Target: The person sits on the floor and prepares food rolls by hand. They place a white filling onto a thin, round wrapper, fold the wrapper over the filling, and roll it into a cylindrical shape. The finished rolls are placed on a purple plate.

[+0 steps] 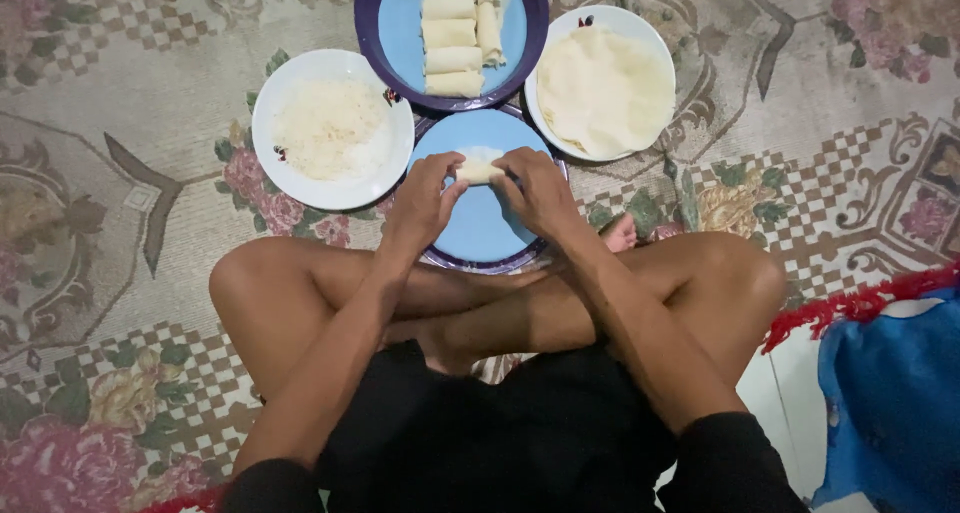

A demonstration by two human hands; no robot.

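My left hand and my right hand meet over a blue plate with a purple rim, fingers closed on a small pale rolled wrapper between them. The roll rests on or just above the plate. Beyond it, a second blue plate carries several finished pale rolls. A white plate to the right holds a stack of flat pale wrappers. A white plate to the left holds shredded white filling.
I sit cross-legged on a patterned floral carpet, knees spread left and right of the plate. A blue cloth with a red fringe lies at the right edge.
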